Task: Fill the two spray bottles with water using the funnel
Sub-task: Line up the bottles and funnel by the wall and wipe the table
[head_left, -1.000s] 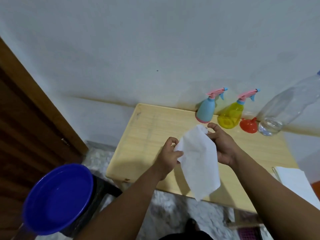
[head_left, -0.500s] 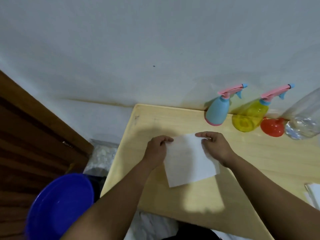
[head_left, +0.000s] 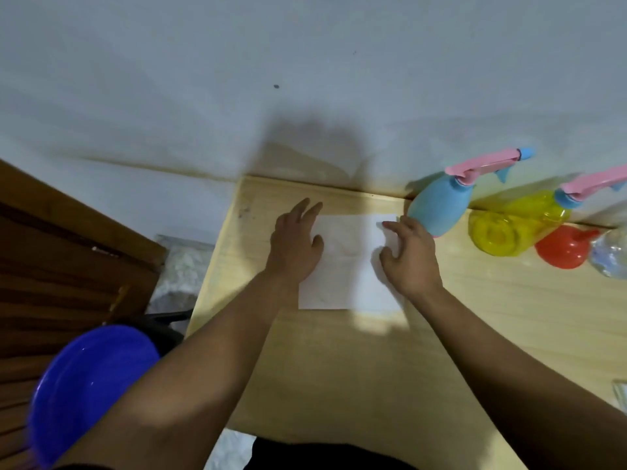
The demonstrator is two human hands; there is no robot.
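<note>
Blue plastic, a round basin point(head_left: 91, 391), sits low at my far left, off the surface and beside a dark wooden door point(head_left: 68, 266). Moving right, the pale wooden surface point(head_left: 339, 368) stands against a grey-white wall. On it lies a white sheet of paper towel point(head_left: 349, 266), spread flat. My left hand point(head_left: 295, 245) rests palm down on the sheet's left edge, fingers spread apart and holding nothing. My right hand point(head_left: 407, 256) presses on the sheet's right side, its fingers loosely parted and bent; the grip closes on nothing, it only touches the paper. Just beside my right hand stands the blue spray bottle point(head_left: 437, 208), upright with a pink trigger head screwed on. To its right is the yellow spray bottle point(head_left: 515, 228), also capped with a pink head; the wide lens makes it seem to lean. Next comes the orange funnel point(head_left: 563, 247), resting mouth down on the surface, and at the far right edge part of a clear water bottle point(head_left: 610, 256), mostly cut off. I judge this to be preparation only: a towel laid out to catch spills, with no filling begun. The next move, as I see it, calls for unscrewing a trigger head and seating the funnel in that bottle's neck.
</note>
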